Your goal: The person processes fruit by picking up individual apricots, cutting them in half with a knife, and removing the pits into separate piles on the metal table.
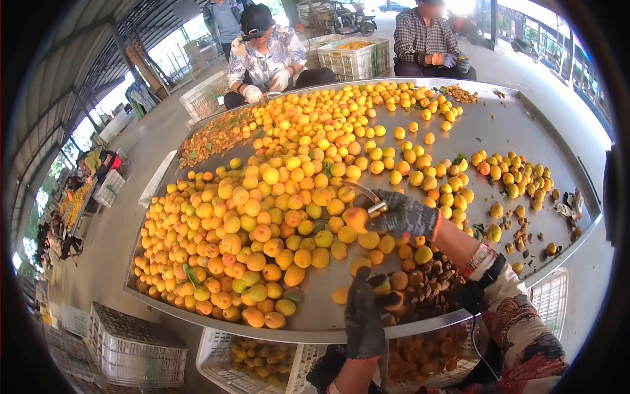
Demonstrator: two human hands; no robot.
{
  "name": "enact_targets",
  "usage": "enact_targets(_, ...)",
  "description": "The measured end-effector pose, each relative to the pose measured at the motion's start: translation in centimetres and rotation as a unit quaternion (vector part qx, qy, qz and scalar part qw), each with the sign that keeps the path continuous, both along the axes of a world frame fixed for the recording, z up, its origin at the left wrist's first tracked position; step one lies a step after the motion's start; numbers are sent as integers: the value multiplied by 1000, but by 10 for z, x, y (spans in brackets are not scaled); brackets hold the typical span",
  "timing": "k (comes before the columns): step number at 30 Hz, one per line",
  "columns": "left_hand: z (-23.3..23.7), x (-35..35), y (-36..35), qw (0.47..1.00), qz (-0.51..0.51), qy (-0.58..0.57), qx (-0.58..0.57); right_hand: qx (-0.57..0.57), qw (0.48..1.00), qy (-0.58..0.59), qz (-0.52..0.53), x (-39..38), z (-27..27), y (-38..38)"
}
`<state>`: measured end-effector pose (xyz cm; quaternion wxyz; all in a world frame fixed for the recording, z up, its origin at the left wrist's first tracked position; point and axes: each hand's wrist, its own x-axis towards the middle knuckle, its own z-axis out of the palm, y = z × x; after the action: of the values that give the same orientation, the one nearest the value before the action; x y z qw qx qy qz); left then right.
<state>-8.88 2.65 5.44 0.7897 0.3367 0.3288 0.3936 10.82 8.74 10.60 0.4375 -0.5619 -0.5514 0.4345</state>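
Observation:
My right hand (403, 215), in a dark grey glove, is closed around a small curved metal tool (377, 207), whose hooked blade points up and left over the fruit. An orange-yellow fruit (356, 219) is right at its fingertips. My left hand (365, 314), also gloved, is over the table's near edge with its fingers apart; a fruit piece (392, 301) is beside its fingers, and whether it is held is unclear. A large heap of yellow-orange fruit (262, 217) covers the table's left and middle. Brown pits (430, 286) lie to the right of my left hand.
The metal table (321, 326) has a raised rim. Crates of fruit (220, 354) stand below its near edge, and stacked crates (141, 348) at lower left. Two people (266, 56) (426, 43) sit across the table. Smaller fruit (515, 174) lies at the right.

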Motion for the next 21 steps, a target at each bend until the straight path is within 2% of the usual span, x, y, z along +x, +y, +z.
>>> enact_targets(2, 0, -1, 3, 999, 12, -37, -5, -55, 996, 51, 41, -21, 13, -33)
enact_targets(4, 0, -6, 4, 993, -16, -106, -38, 80, 991, -65, 87, -42, 11, -56)
enact_targets(5, 0, -7, 2, 992, -15, -121, -25, 132, 983, -106, 78, -48, 5, -66)
enact_targets(8, 8, -12, -1, 990, 3, -143, -5, 120, 989, -84, 32, -62, 8, -86)
enact_targets(9, 9, -13, -4, 990, 2, -144, -3, 73, 992, -103, 13, -67, 21, -92)
enact_targets(10, 10, -14, -6, 993, 27, -113, 30, 76, 992, -105, 12, -66, 12, -97)
enact_targets(11, 12, -14, -7, 993, 53, -81, 64, 74, 993, 87, -1, -67, 6, -100)
enact_targets(12, 15, -15, -8, 993, 52, -83, 66, 68, 959, 276, -14, -69, 4, -103)
enact_targets(13, 19, -14, -8, 988, 65, -120, 76, 173, 962, -206, -51, -61, 11, -116)
enact_targets(15, 20, -18, -9, 981, 77, -158, 87, 155, 961, -218, -76, -69, 25, -136)
enact_targets(17, 13, -27, -7, 983, 11, -182, 20, 137, 954, -238, -121, -81, 28, -150)
enact_targets(18, 13, -26, -8, 983, 8, -183, 19, 137, 953, -240, -123, -90, 23, -155)
enact_targets(20, 12, -21, -11, 980, 33, -191, 48, 130, 972, -142, -137, -106, 15, -163)
enact_targets(21, 12, -19, -11, 980, 31, -193, 48, 153, 961, -168, -154, -117, 16, -161)
